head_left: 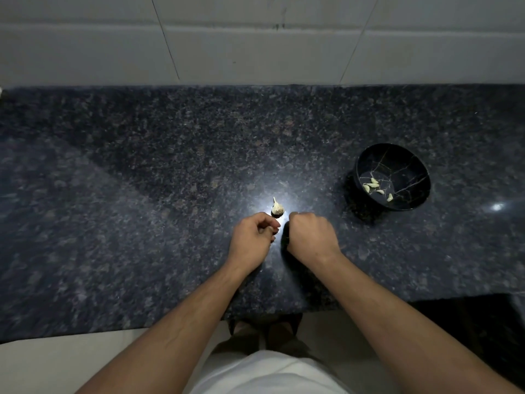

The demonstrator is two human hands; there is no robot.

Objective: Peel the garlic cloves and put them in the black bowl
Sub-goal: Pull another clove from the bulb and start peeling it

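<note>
A dark speckled granite desk (142,166) runs from side to side under a wall of pale tiles (255,46). Both bare forearms reach in from the near edge, and the two hands meet near the middle of the desk, a little closer to the near edge than to the wall.

The left hand (251,237) is curled, with thumb and fingertips drawn together at its right side; they look pinched on something small, but what it is cannot be made out. The right hand (311,234) is closed into a fist with its back to the camera, so whether it holds anything cannot be told. The two hands lie just beside each other, with a narrow gap between them where a bright glare falls on the stone.

A garlic bulb piece (277,207) with a pointed papery tip lies on the desk just beyond the left hand's fingers, towards the wall, apart from both hands.

The black bowl (397,160), veined with thin pale lines, stands on the desk well to the right of the hands and further towards the wall. Several peeled garlic cloves (372,184) lie inside it on the near left part of its bottom.

Below the near edge, a white garment (270,373) and a pale floor (42,362) show.
</note>
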